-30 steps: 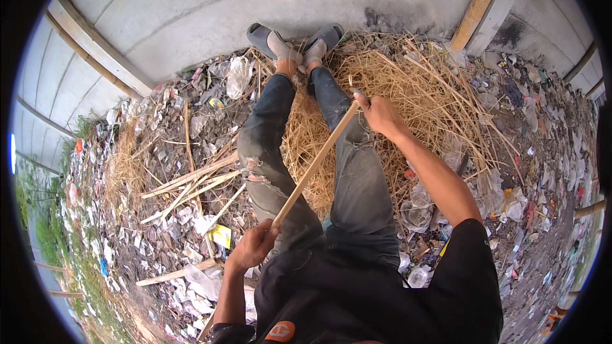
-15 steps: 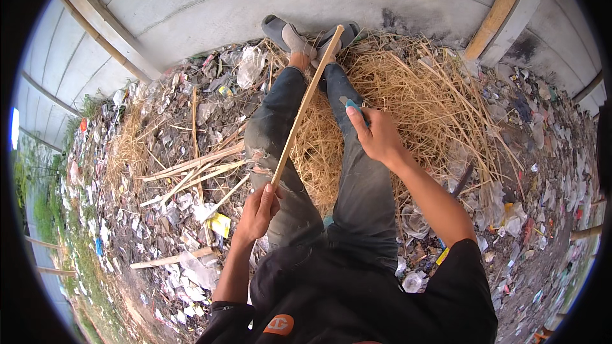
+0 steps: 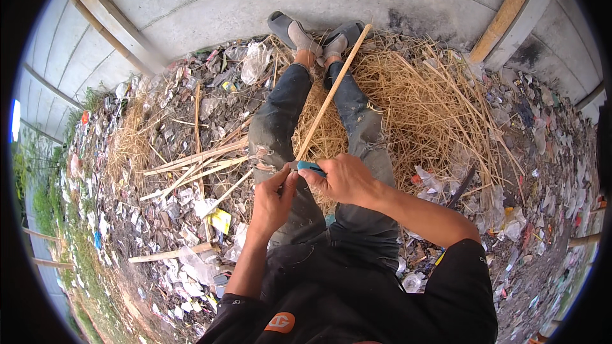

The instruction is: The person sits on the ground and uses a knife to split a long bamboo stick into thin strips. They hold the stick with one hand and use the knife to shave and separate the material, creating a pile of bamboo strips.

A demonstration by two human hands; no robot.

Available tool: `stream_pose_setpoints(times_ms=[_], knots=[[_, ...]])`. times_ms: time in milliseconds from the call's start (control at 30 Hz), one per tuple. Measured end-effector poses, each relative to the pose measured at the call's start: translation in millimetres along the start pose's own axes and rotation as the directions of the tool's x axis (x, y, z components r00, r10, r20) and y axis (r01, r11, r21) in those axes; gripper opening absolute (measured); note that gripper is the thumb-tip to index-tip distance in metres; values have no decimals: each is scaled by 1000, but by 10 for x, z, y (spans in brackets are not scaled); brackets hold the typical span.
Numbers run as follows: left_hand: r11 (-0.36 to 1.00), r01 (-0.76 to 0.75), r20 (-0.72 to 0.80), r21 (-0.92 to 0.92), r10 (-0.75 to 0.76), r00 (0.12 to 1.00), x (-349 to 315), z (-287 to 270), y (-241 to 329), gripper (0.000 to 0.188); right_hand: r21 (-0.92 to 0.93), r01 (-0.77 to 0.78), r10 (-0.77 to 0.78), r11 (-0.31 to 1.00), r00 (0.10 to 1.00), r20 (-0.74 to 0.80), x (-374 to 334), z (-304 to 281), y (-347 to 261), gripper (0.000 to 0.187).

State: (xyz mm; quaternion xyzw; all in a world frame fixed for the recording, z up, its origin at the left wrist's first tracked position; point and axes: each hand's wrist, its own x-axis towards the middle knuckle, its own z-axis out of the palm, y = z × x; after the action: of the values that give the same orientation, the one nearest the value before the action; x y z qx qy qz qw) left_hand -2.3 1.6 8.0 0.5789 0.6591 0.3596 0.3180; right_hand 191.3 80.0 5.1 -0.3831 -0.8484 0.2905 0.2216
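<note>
My left hand [image 3: 274, 200] is closed on the near end of a long, thin bamboo strip [image 3: 335, 89]. The strip slants away over my legs, its far tip beside my slippers. In my right hand [image 3: 347, 180] is a utility knife [image 3: 310, 166] with a blue handle, its short blade pointing left. The blade is at the strip's near end, close to my left thumb; whether it cuts in cannot be made out. Under and right of my legs lies a heap of pale shavings [image 3: 421, 108].
Several cut bamboo strips [image 3: 197, 160] lie left of my knees, and a thicker piece [image 3: 169, 255] lies nearer me. Litter and plastic scraps cover the ground. A grey panel wall [image 3: 306, 0] stands beyond my feet, with a bamboo pole [image 3: 507, 13] leaning on it at right.
My right hand has come left and toward me, bringing the knife from beside the strip to its near end at my left hand. The strip's far tip has swung slightly right.
</note>
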Motion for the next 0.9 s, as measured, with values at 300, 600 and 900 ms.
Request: stream_pose_setpoints(times_ms=[300, 600, 900], knots=[[993, -76, -34, 88, 79, 996, 170, -58, 57, 40, -106, 24, -36, 994, 993, -110, 227, 25, 225, 72], [988, -45, 85, 145, 33, 996, -108, -126, -81, 38, -52, -520, 455, 852, 788, -416, 683, -1015, 1382, 88], [1000, 4, -12, 3, -4, 1000, 171, -17, -31, 37, -43, -128, 128, 991, 992, 5, 311, -134, 178, 77]])
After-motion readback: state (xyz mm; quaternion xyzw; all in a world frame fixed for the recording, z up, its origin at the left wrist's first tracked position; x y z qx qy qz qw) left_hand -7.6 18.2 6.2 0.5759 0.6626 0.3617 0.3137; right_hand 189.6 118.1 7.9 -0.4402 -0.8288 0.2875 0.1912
